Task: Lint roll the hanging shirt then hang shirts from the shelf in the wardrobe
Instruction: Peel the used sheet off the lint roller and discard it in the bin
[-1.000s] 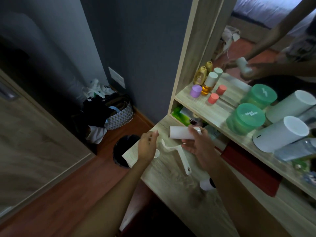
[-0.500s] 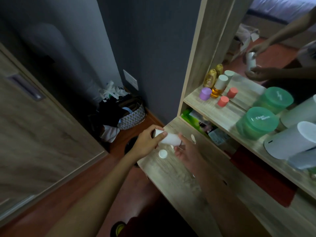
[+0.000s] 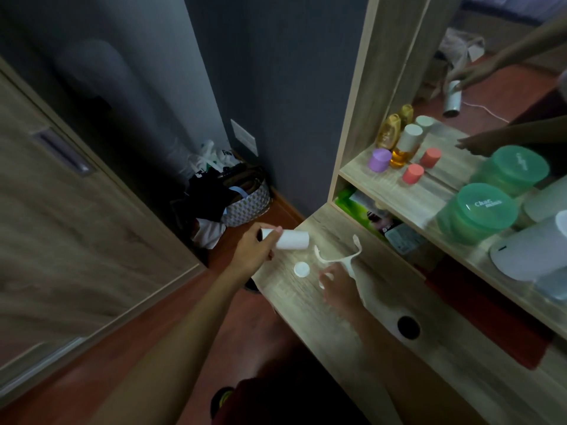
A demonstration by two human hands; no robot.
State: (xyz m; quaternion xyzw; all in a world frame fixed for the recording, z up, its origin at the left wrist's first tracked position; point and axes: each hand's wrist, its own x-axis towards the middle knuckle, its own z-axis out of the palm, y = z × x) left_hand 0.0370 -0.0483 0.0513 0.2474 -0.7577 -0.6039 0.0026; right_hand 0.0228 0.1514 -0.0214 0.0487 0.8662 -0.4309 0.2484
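My left hand [image 3: 254, 250] grips a white lint roll tube [image 3: 291, 239] by its left end, holding it over the left corner of the wooden desk [image 3: 337, 332]. The white lint roller frame [image 3: 340, 259] lies on the desk, its forked end pointing at the shelf. My right hand [image 3: 339, 286] rests by the frame's handle with its fingers spread; it is blurred, so contact is unclear. A small white round cap [image 3: 301, 269] lies on the desk between my hands. No shirt is in view.
A mirror shelf unit [image 3: 399, 191] holds bottles [image 3: 405, 145], two green tubs [image 3: 478, 216] and white containers. A second white roll [image 3: 399, 325] lies on the desk. A laundry basket [image 3: 242, 204] stands on the floor by the grey wall. The wardrobe door [image 3: 76, 225] is at left.
The lint roll came off the frame: my left hand took it and moved it left. My right hand let it go and dropped toward the frame on the desk.
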